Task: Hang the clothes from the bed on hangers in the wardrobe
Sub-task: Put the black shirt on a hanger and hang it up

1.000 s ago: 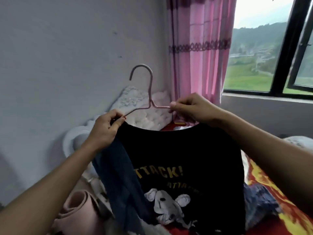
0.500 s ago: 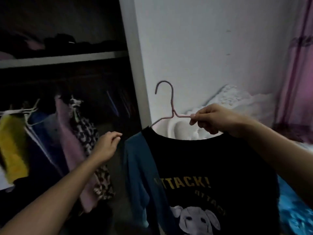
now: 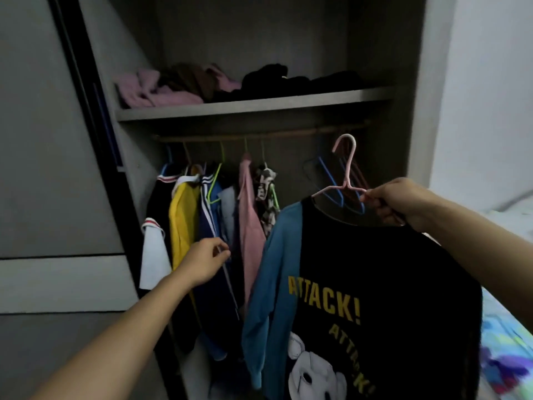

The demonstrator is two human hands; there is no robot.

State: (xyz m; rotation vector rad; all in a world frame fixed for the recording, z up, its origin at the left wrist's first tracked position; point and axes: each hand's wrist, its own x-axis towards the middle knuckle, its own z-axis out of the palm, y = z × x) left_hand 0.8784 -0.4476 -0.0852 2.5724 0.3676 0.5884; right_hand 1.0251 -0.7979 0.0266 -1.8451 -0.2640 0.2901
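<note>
Shirt [image 3: 375,269] on a pink hanger [image 3: 347,174], held up at the open wardrobe [image 3: 259,39].

At the left stands the wardrobe's door [image 3: 43,140]. Inside, a shelf [image 3: 253,106] carries folded pink, brown and black clothes, and under it a rail [image 3: 259,137] holds hung clothes [image 3: 184,215]. The left hand [image 3: 203,262] reaches into these, fingers curled at the edge of a navy jacket [image 3: 215,284]; I cannot tell whether it pinches the cloth. To the right hangs the black shirt with a blue sleeve and yellow "ATTACK!" print, on the hanger, whose hook sits just under the rail in front of bare hangers [image 3: 328,174]. The right hand [image 3: 395,202] is closed around the hanger's right arm and carries the shirt. A bed [image 3: 507,342] with a bright cover shows at the far right.
</note>
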